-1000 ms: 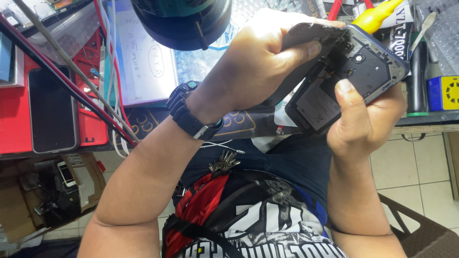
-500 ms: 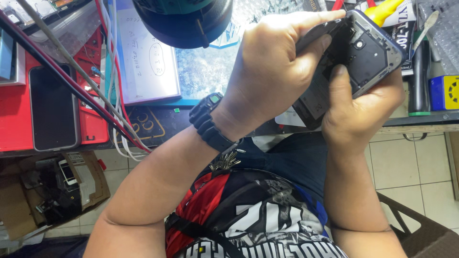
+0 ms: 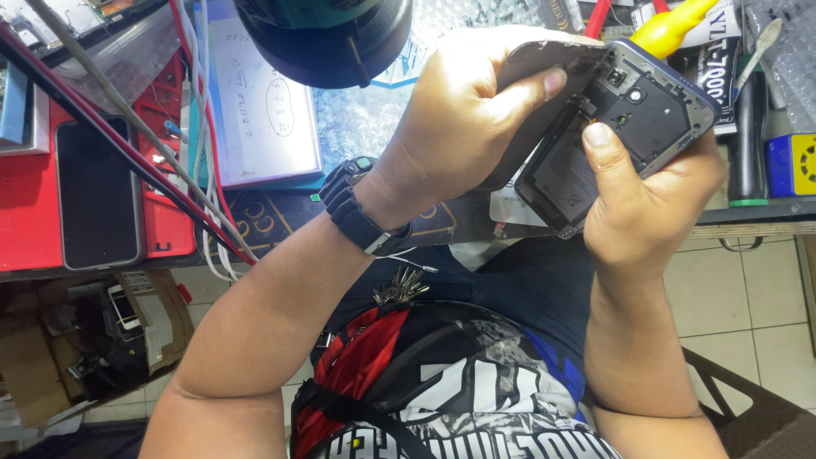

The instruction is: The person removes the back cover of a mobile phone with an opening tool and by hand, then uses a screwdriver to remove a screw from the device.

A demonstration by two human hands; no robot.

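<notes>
My left hand [image 3: 459, 110], with a black watch [image 3: 353, 208] on its wrist, grips a thin grey back cover [image 3: 544, 59] that stands lifted off one side of a dark phone [image 3: 654, 110]. My right hand [image 3: 646, 204] cradles the phone from below. The phone's back is exposed, showing the camera opening and a black battery [image 3: 565, 183]. My right thumb presses on the phone's inside just above the battery. Both hands are held in front of the desk edge, above my lap.
A round black lamp head [image 3: 327, 34] hangs over the desk. A white board [image 3: 259, 102], red and white cables [image 3: 170, 187], a black phone [image 3: 98, 195] on a red tray [image 3: 25, 212], a yellow-handled tool [image 3: 671, 30] and a blue box [image 3: 790, 166] lie around. Keys [image 3: 399, 285] hang at my waist.
Both hands shifted up and right, then settled. The back cover has come further away from the phone, and my left thumb now rests on the cover's edge.
</notes>
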